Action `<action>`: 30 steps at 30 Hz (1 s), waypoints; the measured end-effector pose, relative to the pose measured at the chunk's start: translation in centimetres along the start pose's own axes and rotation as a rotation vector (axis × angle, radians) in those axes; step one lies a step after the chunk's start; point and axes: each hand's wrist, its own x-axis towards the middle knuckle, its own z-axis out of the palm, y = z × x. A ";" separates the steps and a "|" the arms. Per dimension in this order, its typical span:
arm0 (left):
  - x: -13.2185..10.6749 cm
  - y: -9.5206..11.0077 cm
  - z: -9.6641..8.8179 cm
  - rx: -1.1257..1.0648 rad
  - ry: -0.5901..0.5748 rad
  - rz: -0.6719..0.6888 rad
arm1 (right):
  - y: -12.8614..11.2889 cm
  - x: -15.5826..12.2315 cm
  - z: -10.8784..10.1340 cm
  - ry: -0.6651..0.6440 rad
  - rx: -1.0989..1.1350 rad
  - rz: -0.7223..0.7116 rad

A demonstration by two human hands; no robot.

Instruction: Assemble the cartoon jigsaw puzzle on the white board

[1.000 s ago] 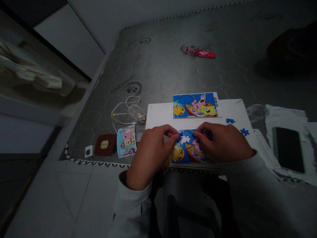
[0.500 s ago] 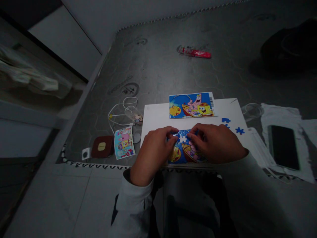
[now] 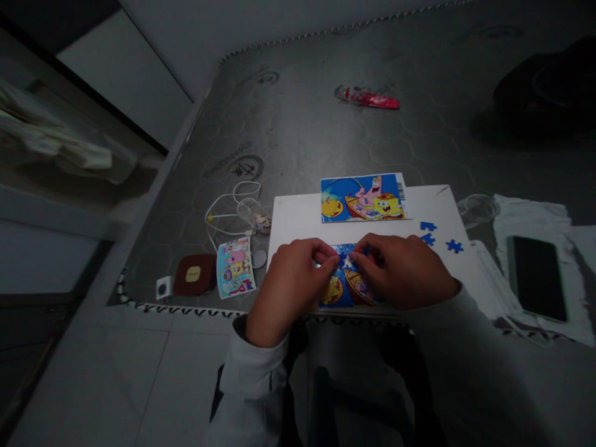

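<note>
A partly assembled jigsaw puzzle (image 3: 333, 298) with a blue cartoon picture lies near the front of the white board. My left hand (image 3: 298, 276) is closed, thumb and forefinger bent together over the puzzle's upper left part. From the other side my right hand (image 3: 395, 267) reaches in, its fingertips closed at the gap. Between the two sets of fingertips a blue puzzle piece (image 3: 342, 261) shows, with a small white gap right of it. My fingers cover parts of the puzzle. Several loose blue pieces (image 3: 454, 246) rest right of my right hand.
Behind the puzzle a matching picture card (image 3: 363, 198) lies on the white board (image 3: 293, 217). At left are a cartoon card (image 3: 235, 267), a brown case (image 3: 194, 275) and a white cable (image 3: 218, 198). A phone (image 3: 535, 276) on white cloth and a clear cup (image 3: 479, 208) are at right.
A blue piece now fills part of the white gap in the puzzle. My right fingertips have shifted slightly left and down, closer to my left ones. The view has moved a little.
</note>
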 end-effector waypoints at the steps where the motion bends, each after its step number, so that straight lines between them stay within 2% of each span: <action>1: 0.0 -0.1 0.0 -0.031 -0.008 0.015 | -0.2 0.1 0.1 -0.007 0.022 0.003; 9: 0.0 -1.4 -0.2 -0.130 -0.039 0.059 | -1.1 0.4 0.2 -0.077 0.181 0.029; 13: -0.1 -1.4 -0.6 -0.030 0.046 0.038 | -1.0 0.4 0.5 -0.065 0.223 0.043; 16: -0.2 -1.2 -0.7 0.060 0.098 -0.002 | -1.0 0.4 0.7 -0.066 0.147 0.015; 23: -0.1 -1.4 -0.1 0.118 0.032 0.006 | -1.5 0.6 1.0 -0.096 -0.003 0.036; 30: 0.1 -1.4 -0.1 0.130 0.005 -0.016 | -2.2 0.4 1.4 -0.023 -0.048 0.066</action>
